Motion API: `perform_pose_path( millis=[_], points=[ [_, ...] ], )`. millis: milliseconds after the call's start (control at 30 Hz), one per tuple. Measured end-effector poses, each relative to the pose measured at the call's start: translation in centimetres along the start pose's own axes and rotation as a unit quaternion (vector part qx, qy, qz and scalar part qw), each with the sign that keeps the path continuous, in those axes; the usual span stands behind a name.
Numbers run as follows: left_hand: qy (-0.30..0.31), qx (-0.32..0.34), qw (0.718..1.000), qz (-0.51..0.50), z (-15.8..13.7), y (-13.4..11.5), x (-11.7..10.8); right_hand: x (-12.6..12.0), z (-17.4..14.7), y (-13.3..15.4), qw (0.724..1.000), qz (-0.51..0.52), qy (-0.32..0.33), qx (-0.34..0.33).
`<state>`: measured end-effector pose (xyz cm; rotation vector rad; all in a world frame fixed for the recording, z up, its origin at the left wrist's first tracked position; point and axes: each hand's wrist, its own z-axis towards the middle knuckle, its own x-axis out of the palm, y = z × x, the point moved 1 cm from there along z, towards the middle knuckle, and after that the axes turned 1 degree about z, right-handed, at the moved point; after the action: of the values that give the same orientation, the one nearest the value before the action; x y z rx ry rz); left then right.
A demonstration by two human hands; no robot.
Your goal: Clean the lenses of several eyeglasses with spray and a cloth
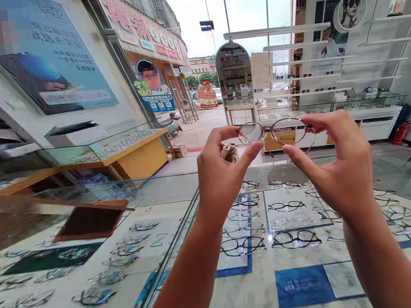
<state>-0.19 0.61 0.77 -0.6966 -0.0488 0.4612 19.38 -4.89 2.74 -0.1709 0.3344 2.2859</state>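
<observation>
A pair of round thin-rimmed eyeglasses [289, 131] is held up level above the glass display case, in the middle of the view. My left hand [225, 159] grips its left rim between thumb and fingers. Tucked in that same hand is a small crumpled beige cloth [229, 153]. With thumb and fingers, my right hand [337, 151] pinches the right end of the frame. The temples hang partly visible behind and below the lenses.
Under the glass top of the display case [247, 291] lie rows of eyeglasses [296, 239]. A brown tray [92, 221] rests at the left. Beyond stand an arched mirror [235, 78], a yellow-fronted counter [138, 163] and a fire extinguisher [400, 133].
</observation>
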Motion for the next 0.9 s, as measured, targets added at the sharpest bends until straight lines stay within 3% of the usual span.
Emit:
perform_pose_path(
  millis=[900],
  points=[
    [-0.027,0.060,0.998,0.019,-0.24,0.14,0.18,-0.35,-0.04,0.38,0.999,-0.011,0.020,0.030]
  ],
)
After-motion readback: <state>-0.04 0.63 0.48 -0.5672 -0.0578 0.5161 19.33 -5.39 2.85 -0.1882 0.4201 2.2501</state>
